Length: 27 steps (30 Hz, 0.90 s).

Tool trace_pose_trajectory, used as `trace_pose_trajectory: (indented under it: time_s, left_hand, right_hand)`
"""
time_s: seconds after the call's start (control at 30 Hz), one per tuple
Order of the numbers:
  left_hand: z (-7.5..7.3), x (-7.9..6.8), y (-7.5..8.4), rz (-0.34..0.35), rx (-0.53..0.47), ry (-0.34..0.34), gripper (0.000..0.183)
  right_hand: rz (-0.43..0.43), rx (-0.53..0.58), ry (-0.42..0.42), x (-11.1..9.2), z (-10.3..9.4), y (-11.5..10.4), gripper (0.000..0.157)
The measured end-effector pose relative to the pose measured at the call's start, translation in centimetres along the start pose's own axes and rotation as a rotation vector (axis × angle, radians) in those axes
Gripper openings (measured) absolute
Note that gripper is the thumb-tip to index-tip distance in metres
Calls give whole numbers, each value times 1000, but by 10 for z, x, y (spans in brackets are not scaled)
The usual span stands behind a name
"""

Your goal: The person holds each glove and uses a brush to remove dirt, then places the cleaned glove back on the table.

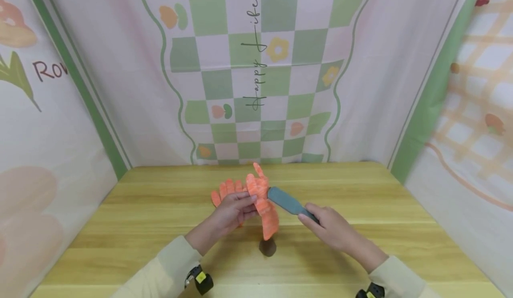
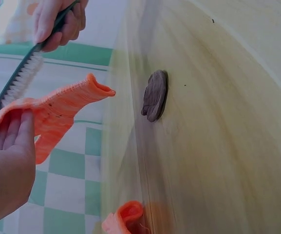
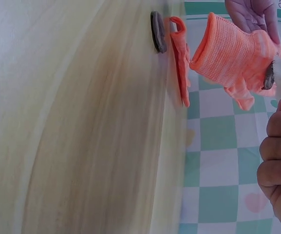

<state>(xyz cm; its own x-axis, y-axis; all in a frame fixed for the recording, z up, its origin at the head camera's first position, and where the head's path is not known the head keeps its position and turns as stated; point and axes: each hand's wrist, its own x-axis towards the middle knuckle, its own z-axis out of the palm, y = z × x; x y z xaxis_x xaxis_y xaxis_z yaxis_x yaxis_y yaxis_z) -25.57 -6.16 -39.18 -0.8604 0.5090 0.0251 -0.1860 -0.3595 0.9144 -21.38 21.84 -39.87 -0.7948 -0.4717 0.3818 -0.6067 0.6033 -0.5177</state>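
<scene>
An orange knit glove (image 1: 268, 215) is held up over the table, pinched by my left hand (image 1: 232, 211) with the thumb on top and the fingers beneath. My right hand (image 1: 332, 227) grips the dark handle of a teal brush (image 1: 285, 199). In the right wrist view its white bristles (image 3: 280, 73) meet the glove beside a dark brown clump (image 3: 269, 79) stuck to the fabric. Below the glove's cuff, a flat brown lump (image 1: 267, 247) lies on the table. A second orange glove (image 1: 225, 187) lies behind my left hand, partly hidden by it.
The wooden table (image 1: 160, 209) reaches back to a green and white checked cloth (image 1: 276, 79). Printed curtains hang at the left (image 1: 48, 164) and the right (image 1: 465, 146). Each forearm wears a strapped device, one by the left sleeve (image 1: 202, 280).
</scene>
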Motion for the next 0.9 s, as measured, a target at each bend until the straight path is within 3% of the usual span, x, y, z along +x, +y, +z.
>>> trace_pose_trajectory:
  time_s: [0.27,0.6,0.9]
  left_hand:
    - [0,-1,-1,-11,10,23,19]
    - [-7,-2,2,-18,-13,52,20]
    - [-7,0,3,-22,-19,38,18]
  right_hand:
    - [-19,-54,7,-3,3,3,22]
    - [102,-200,-43,-12,-5,15,22]
    - [67,-166,-11,-12,-10,17,25]
